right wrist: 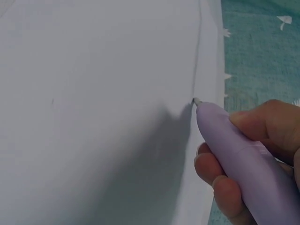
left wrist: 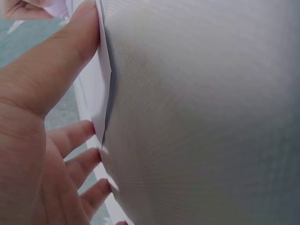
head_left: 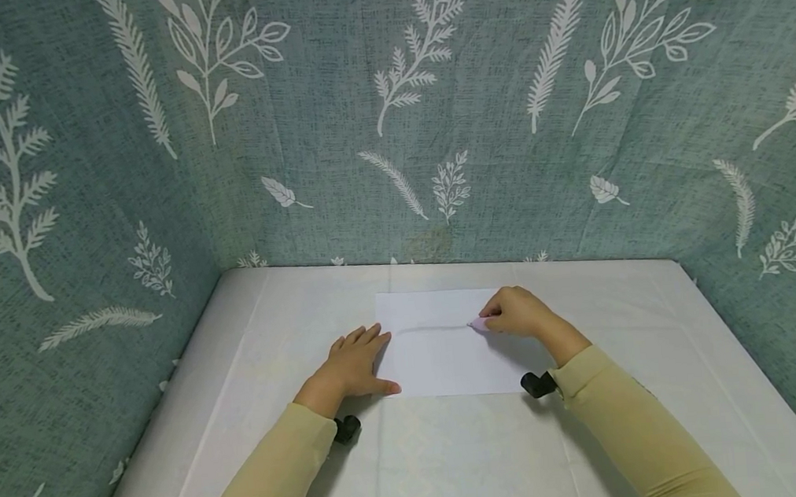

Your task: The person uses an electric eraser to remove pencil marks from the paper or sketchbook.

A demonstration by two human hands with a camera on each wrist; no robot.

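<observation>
A white sheet of paper [head_left: 444,367] lies on the covered table. My left hand [head_left: 358,362] rests at its left edge, fingers spread, with the thumb on the near corner; in the left wrist view the paper's edge lifts slightly beside the thumb. My right hand [head_left: 520,313] grips a thick lilac pen-shaped tool [right wrist: 229,150] with a small grey tip. That tip touches the sheet at the right end of a faint grey line [head_left: 426,328], which runs across the upper part of the paper from the left. The hand's shadow falls over the sheet's right part.
A white cloth [head_left: 459,464] with fold lines covers the table. Green fabric with white leaf prints [head_left: 331,128] stands behind the table and along both sides. Dark wrist devices [head_left: 539,384] show at both sleeve cuffs.
</observation>
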